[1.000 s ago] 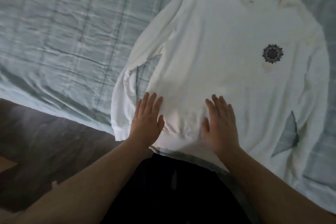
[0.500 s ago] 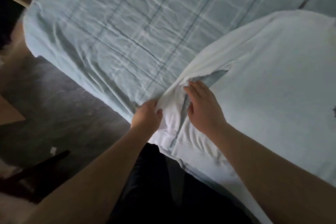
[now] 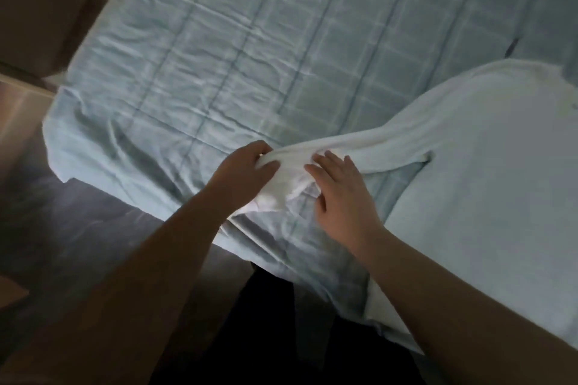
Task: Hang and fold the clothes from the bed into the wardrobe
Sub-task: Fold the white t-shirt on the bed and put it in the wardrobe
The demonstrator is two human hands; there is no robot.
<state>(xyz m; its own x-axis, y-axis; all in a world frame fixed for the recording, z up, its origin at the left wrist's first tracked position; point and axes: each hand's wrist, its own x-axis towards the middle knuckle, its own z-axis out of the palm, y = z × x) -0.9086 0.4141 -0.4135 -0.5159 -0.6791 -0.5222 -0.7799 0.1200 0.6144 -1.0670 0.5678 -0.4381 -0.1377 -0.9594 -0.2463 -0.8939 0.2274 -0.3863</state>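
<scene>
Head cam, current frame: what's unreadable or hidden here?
Shirt: its far side runs off the right edge of the head view.
Sleeve: its end is bunched in the grip of the left hand and partly behind it; the left fingertips are buried in fabric.
Right hand: palm side hidden, so its pressure on the sleeve is unclear.
Wardrobe: not in frame.
Floor: dark, blurred.

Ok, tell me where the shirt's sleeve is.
Head view, centre: the sleeve stretches left from the white shirt, its end gripped by the left hand, right hand resting on it.
</scene>
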